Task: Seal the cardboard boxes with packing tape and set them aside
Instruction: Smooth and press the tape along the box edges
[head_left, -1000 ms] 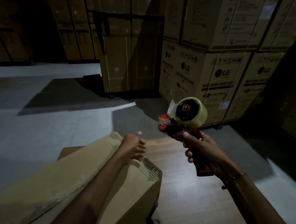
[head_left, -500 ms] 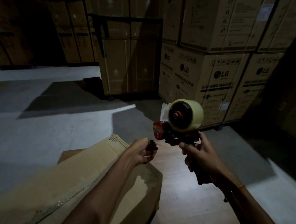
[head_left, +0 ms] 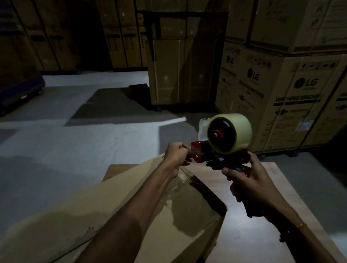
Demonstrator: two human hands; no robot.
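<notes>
A long brown cardboard box (head_left: 96,209) lies in front of me, reaching from the lower left toward the centre. My right hand (head_left: 252,181) grips the handle of a red and black tape dispenser (head_left: 217,155) that carries a pale roll of packing tape (head_left: 230,132), held above the box's far end. My left hand (head_left: 176,154) has its fingers curled at the dispenser's red front end, where they seem to pinch the tape end. The tape end itself is too small and dark to make out.
A wooden board (head_left: 264,216) lies under the box on the grey floor (head_left: 67,142). Tall stacks of printed appliance cartons (head_left: 281,96) stand close behind on the right. More stacked cartons (head_left: 171,71) fill the dim background. A flat cardboard piece (head_left: 118,168) pokes out beneath the box.
My left hand lifted off the box top and moved right to the dispenser's front end. My right hand brought the dispenser slightly lower and closer to the left hand.
</notes>
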